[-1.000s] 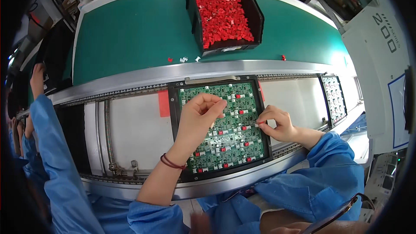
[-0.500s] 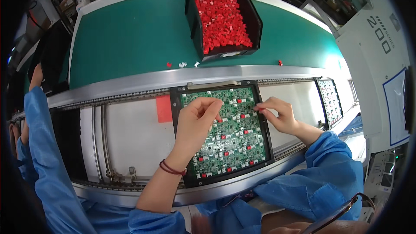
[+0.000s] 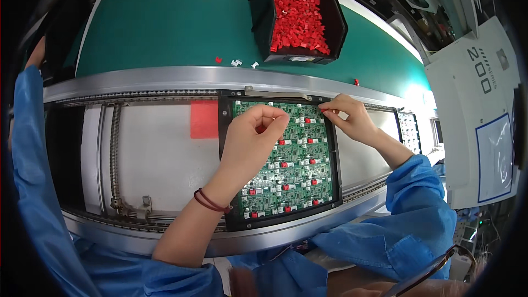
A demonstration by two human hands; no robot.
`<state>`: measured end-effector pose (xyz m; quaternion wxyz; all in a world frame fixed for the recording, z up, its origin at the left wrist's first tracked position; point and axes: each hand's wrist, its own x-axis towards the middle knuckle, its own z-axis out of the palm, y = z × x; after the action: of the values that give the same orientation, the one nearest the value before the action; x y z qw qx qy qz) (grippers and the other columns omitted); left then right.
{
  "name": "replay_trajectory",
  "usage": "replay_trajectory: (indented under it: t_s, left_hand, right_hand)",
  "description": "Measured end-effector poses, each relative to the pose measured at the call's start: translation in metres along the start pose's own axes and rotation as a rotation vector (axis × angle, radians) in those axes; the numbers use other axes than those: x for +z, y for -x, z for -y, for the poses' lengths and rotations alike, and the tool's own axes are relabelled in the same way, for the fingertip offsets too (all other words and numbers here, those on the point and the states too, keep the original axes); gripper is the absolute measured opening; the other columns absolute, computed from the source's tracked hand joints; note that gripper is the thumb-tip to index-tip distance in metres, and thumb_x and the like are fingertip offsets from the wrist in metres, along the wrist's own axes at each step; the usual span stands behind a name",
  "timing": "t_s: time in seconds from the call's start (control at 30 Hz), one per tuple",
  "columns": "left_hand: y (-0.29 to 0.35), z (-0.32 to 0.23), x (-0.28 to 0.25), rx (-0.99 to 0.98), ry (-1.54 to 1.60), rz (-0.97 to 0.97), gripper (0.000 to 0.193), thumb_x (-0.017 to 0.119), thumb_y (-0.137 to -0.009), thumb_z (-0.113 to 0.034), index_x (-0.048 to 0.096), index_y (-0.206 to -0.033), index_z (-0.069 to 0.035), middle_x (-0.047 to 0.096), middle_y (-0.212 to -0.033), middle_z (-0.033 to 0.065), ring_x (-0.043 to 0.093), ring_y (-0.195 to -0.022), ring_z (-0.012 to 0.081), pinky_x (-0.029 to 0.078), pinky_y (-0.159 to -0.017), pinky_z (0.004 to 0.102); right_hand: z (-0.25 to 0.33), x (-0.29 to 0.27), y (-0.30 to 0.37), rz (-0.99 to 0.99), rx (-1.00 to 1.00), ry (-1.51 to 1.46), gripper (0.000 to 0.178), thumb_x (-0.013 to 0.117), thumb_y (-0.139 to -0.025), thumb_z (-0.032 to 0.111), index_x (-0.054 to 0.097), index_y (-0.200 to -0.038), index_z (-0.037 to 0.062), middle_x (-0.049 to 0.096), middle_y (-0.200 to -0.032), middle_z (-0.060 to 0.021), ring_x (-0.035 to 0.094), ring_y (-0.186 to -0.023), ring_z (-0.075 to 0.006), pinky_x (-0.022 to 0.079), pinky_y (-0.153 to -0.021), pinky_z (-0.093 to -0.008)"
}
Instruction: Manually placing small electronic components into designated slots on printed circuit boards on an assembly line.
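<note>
A panel of green circuit boards (image 3: pixel 264 177) lies in a black frame (image 3: pixel 291 220) on the conveyor, dotted with small white connectors and several red plastic pieces (image 3: pixel 285 164). Over its upper left part hovers my left hand (image 3: pixel 254 135), thumb and fingers pinched together. What that pinch holds, if anything, is hidden. At the frame's far right corner, my right hand (image 3: pixel 355 120) pinches a small red plastic piece (image 3: pixel 324 110) between thumb and forefinger. My left hand and wrist cover some of the boards.
Beyond the conveyor, a black bin (image 3: pixel 263 25) full of red pieces stands on a green worktop (image 3: pixel 165 22). A few loose red and white pieces (image 3: pixel 236 62) lie near the metal rail. Another framed panel (image 3: pixel 408 132) sits at right; a co-worker's blue sleeve (image 3: pixel 33 148) is at left.
My right hand has moved away from me, toward the frame's far right corner, with the red piece. My left hand stays pinched over the boards. The whole view has shifted a little.
</note>
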<state>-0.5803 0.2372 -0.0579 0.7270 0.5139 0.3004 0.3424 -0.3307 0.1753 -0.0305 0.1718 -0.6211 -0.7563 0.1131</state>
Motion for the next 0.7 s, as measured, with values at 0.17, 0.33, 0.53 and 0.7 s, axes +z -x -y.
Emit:
replay_trajectory:
  t_s: [0.17, 0.33, 0.53, 0.7]
  left_hand:
    - [0.001, 0.008, -0.003, 0.021, 0.044, 0.006, 0.016, 0.059, -0.083, -0.016, 0.06, -0.087, -0.001, 0.058, -0.067, -0.0006, 0.051, -0.061, 0.004, 0.039, -0.056, 0.0192]
    - [0.0, 0.011, -0.006, 0.016, -0.021, -0.031, 0.013, 0.059, -0.082, -0.014, 0.061, -0.085, -0.002, 0.058, -0.067, -0.0008, 0.05, -0.061, 0.0036, 0.039, -0.056, 0.0191]
    - [0.002, 0.011, -0.009, 0.022, -0.026, -0.058, 0.013, 0.059, -0.082, -0.014, 0.061, -0.084, -0.001, 0.058, -0.067, -0.0003, 0.05, -0.061, 0.0042, 0.04, -0.057, 0.0197]
    - [0.003, 0.009, -0.014, 0.01, -0.052, -0.053, 0.013, 0.06, -0.082, -0.014, 0.061, -0.084, -0.001, 0.059, -0.068, 0.0007, 0.051, -0.061, 0.0048, 0.041, -0.058, 0.0202]
  right_hand:
    - [0.005, 0.009, 0.002, 0.006, 0.106, -0.089, 0.015, 0.061, -0.077, 0.004, 0.063, -0.092, 0.0031, 0.062, -0.081, -0.0076, 0.057, -0.072, -0.0178, 0.045, -0.069, -0.0284]
    - [0.009, 0.012, -0.001, 0.032, 0.016, -0.05, 0.013, 0.062, -0.076, 0.004, 0.063, -0.09, 0.0031, 0.061, -0.084, -0.0078, 0.057, -0.078, -0.021, 0.046, -0.071, -0.0306]
    - [0.012, 0.016, -0.003, 0.041, 0.007, -0.009, 0.011, 0.061, -0.076, 0.003, 0.064, -0.086, 0.002, 0.059, -0.084, -0.0093, 0.057, -0.08, -0.0242, 0.046, -0.07, -0.0318]
    - [0.017, 0.02, -0.003, 0.041, 0.077, -0.023, 0.011, 0.06, -0.076, 0.003, 0.064, -0.086, 0.0019, 0.059, -0.085, -0.0095, 0.057, -0.08, -0.0242, 0.046, -0.068, -0.0325]
